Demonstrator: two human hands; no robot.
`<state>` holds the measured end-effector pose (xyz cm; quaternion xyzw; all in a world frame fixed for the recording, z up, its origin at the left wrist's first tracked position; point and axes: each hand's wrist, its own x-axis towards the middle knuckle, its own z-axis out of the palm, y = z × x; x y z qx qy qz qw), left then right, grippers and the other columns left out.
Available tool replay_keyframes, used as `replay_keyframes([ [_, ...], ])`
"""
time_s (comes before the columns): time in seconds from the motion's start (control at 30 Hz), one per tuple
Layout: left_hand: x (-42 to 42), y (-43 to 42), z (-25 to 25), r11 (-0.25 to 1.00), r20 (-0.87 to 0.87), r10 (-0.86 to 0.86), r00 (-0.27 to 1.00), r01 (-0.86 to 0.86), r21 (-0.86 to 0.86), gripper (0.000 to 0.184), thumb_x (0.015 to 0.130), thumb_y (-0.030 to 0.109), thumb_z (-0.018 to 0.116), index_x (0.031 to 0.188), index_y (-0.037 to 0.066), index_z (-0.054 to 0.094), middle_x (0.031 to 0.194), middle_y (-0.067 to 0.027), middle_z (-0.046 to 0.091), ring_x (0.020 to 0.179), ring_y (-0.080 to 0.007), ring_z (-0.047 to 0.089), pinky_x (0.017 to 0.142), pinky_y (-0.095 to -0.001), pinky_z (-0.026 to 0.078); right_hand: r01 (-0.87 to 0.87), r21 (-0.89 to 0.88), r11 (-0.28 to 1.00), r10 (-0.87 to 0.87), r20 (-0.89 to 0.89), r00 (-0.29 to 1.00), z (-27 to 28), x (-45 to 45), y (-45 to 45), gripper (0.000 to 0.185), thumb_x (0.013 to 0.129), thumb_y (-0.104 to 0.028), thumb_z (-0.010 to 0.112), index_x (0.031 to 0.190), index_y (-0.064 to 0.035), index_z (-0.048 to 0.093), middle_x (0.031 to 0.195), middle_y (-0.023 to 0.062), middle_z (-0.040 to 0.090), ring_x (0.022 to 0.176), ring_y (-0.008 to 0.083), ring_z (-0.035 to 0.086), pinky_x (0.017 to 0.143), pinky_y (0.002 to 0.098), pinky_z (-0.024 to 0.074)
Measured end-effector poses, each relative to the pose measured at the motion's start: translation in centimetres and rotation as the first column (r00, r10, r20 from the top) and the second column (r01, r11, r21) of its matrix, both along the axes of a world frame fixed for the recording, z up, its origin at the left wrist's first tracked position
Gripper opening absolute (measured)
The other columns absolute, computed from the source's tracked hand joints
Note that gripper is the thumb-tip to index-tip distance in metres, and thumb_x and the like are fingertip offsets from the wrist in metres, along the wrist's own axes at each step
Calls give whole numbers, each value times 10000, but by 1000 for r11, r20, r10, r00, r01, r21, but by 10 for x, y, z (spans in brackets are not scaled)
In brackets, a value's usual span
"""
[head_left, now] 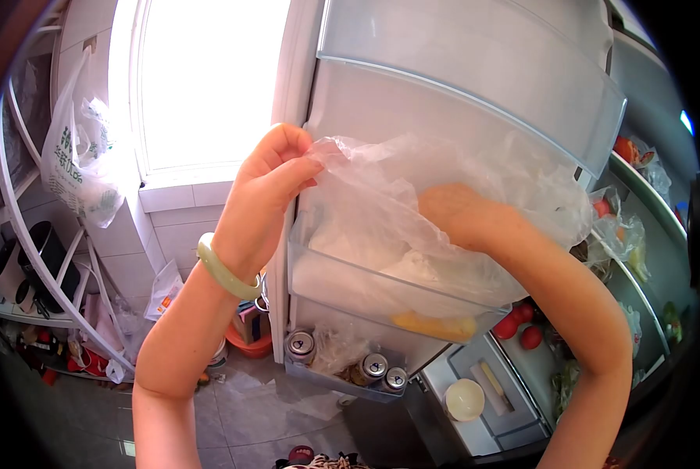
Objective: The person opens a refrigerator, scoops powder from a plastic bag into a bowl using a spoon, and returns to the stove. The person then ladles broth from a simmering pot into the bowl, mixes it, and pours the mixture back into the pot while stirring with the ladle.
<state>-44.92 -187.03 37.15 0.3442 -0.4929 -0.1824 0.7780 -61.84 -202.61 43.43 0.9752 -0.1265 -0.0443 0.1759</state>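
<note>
My left hand (pixel 272 168), with a pale green bangle on its wrist, pinches the rim of a clear plastic bag (pixel 373 176) and lifts it. The bag sits in a transparent door bin (pixel 381 273) of the open fridge. My right hand (pixel 451 207) reaches into the bag or behind its film; its fingers are covered by the plastic, so what they hold is hidden. Something white (pixel 416 270) shows through the film low in the bag. Near the bottom of the same bin lies something yellow (pixel 436 324).
Several cans (pixel 375 366) stand in the lower door bin. Right of the door, fridge shelves hold red round produce (pixel 530 336) and bagged food (pixel 619 234). A white bowl (pixel 465 399) sits lower down. At left are a curved rack (pixel 33 211) and a hanging plastic bag (pixel 84 164).
</note>
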Motion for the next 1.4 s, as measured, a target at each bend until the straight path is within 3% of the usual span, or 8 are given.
replay_keyframes([
  [0.27,3,-2,-1,1000,50,21,999,-22,20,67,894,69,517,956,89,531,937,2,583,903,-99,533,899,-282,416,208,24,978,-201,-164,966,9,3,-9,218,786,-2,561,988,-18,642,1044,189,644,1014,389,584,848,429,470],
  [0.47,4,-6,-1,1000,10,10,1000,-10,7,51,886,85,562,930,98,540,908,19,571,869,-79,504,844,-259,402,138,10,990,-133,-194,972,-6,5,-34,306,828,-188,570,1099,-51,611,1052,188,650,1014,397,585,855,438,463],
  [0.57,6,-7,-1,1000,-13,-9,1000,9,3,55,882,96,585,920,106,546,891,30,564,859,-69,498,825,-251,396,-116,109,987,99,154,983,-4,-7,-42,211,817,-75,557,999,5,629,842,164,679,808,339,653,690,412,503],
  [0.67,10,-9,-1,1000,-13,-18,1000,18,5,52,884,102,583,923,106,549,906,30,569,879,-72,511,839,-256,400,212,549,808,-330,124,936,25,-3,4,246,836,-107,533,1059,-26,598,819,81,657,746,211,635,716,343,498],
  [0.77,9,-12,0,1000,-14,-7,1000,7,1,43,902,77,533,945,84,532,1009,-58,627,965,-128,564,907,-293,427,-13,681,732,-245,281,928,17,1,0,217,832,-57,508,1016,-4,610,734,52,624,658,124,598,618,280,487],
  [0.9,10,-13,2,1000,2,1,1000,-1,12,47,914,63,505,959,66,516,1112,-160,653,1049,-184,595,970,-330,437,-128,634,763,-194,413,890,-6,11,-1,222,871,-135,518,979,12,644,735,92,654,620,159,631,617,318,496],
  [1.07,16,-15,1,999,16,21,1000,-22,24,90,921,70,492,1001,52,528,1089,-148,659,1047,-187,602,974,-332,435,-170,610,774,-221,513,830,7,0,9,177,877,-107,530,952,-4,653,691,48,624,603,116,593,572,264,466],
  [1.4,17,-20,2,998,26,43,999,-44,42,170,921,78,475,1070,47,551,1072,-97,656,1025,-161,597,950,-316,432,-51,546,836,-287,515,808,13,-23,9,248,897,-180,487,910,5,653,697,90,655,615,196,627,620,333,490],
])
